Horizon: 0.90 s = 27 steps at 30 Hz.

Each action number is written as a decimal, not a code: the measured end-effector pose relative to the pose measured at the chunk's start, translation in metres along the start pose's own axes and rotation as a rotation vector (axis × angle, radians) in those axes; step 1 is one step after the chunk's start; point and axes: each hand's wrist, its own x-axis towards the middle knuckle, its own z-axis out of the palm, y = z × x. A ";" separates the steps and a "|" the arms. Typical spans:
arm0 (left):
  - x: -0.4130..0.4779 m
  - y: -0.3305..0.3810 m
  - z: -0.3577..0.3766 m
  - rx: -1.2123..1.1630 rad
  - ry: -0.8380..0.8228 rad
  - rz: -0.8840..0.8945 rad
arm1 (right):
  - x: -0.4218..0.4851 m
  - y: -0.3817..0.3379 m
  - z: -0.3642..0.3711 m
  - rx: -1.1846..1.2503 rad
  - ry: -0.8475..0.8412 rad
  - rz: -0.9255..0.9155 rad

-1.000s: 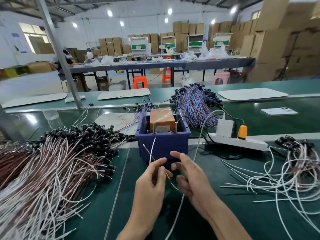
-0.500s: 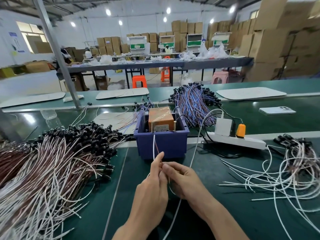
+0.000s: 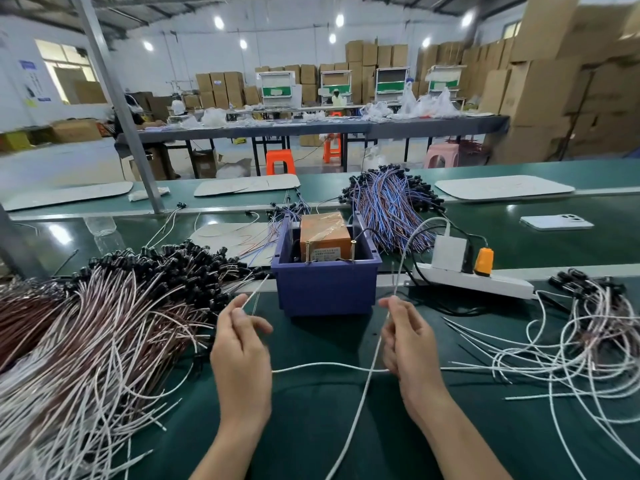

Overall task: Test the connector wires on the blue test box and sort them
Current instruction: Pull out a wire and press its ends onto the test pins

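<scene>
Fingers of the left hand (image 3: 240,355) pinch a thin white connector wire (image 3: 329,366) just below its loose ends, which stick up and away from the thumb. The wire sags across to the right hand (image 3: 410,344), whose fingers are curled round it, thumb and forefinger pressed together at the top. A longer white cord (image 3: 363,396) also passes those fingers; whether they grip it too cannot be told. Both hands hover above the green surface (image 3: 311,427), just in front of the blue plastic test box (image 3: 325,291), which holds an orange-brown taped block (image 3: 323,235) with two brass posts. A big heap of brown-and-white wires with black connectors (image 3: 104,323) lies to the left. Loose white wires (image 3: 571,351) lie to the right, beside a white power strip (image 3: 502,285).
</scene>
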 end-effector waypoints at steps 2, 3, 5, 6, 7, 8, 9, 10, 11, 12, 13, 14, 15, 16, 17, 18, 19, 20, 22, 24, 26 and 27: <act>0.008 -0.005 -0.003 -0.125 0.062 -0.116 | 0.002 0.003 -0.002 -0.046 0.092 -0.067; 0.013 -0.009 -0.004 -0.169 0.096 -0.176 | 0.004 0.005 -0.004 -0.073 0.142 -0.095; 0.023 -0.016 -0.006 -0.201 0.156 -0.268 | 0.006 0.007 -0.008 -0.127 0.229 -0.134; 0.027 -0.020 -0.007 -0.196 0.181 -0.284 | 0.007 0.008 -0.009 -0.152 0.257 -0.146; 0.029 -0.022 -0.007 -0.181 0.195 -0.280 | 0.008 0.009 -0.009 -0.182 0.274 -0.159; 0.030 -0.023 -0.007 -0.152 0.199 -0.260 | 0.007 0.010 -0.008 -0.223 0.283 -0.178; 0.030 -0.024 -0.005 -0.115 0.195 -0.227 | 0.007 0.011 -0.006 -0.269 0.284 -0.206; 0.030 -0.023 -0.003 -0.080 0.190 -0.187 | 0.007 0.012 -0.004 -0.316 0.278 -0.238; 0.029 -0.023 -0.001 -0.056 0.187 -0.149 | 0.006 0.013 -0.001 -0.358 0.266 -0.269; 0.029 -0.022 0.001 -0.044 0.188 -0.120 | 0.006 0.014 0.001 -0.398 0.252 -0.297; 0.029 -0.021 0.004 -0.039 0.191 -0.101 | 0.007 0.013 0.004 -0.439 0.238 -0.323; 0.030 -0.020 0.007 -0.038 0.190 -0.088 | 0.007 0.013 0.006 -0.476 0.227 -0.353; 0.030 -0.019 0.010 -0.037 0.185 -0.072 | 0.009 0.012 0.009 -0.501 0.217 -0.389; 0.030 -0.017 0.014 -0.032 0.178 -0.045 | 0.010 0.012 0.013 -0.514 0.210 -0.429; 0.031 -0.016 0.019 -0.021 0.168 -0.010 | 0.012 0.012 0.016 -0.525 0.203 -0.461; 0.031 -0.015 0.024 -0.007 0.155 0.027 | 0.015 0.013 0.020 -0.538 0.203 -0.485; 0.031 -0.013 0.030 0.001 0.143 0.057 | 0.018 0.015 0.023 -0.560 0.207 -0.510; 0.032 -0.012 0.035 0.002 0.135 0.080 | 0.022 0.016 0.026 -0.586 0.203 -0.535; 0.032 -0.010 0.044 -0.004 0.123 0.113 | 0.025 0.017 0.029 -0.597 0.170 -0.563; 0.032 -0.010 0.048 0.000 0.093 0.149 | 0.028 0.018 0.029 -0.591 0.149 -0.586; 0.031 -0.011 0.050 -0.001 0.061 0.197 | 0.030 0.021 0.028 -0.590 0.150 -0.602; 0.030 -0.011 0.049 -0.001 0.047 0.216 | 0.031 0.023 0.027 -0.589 0.149 -0.605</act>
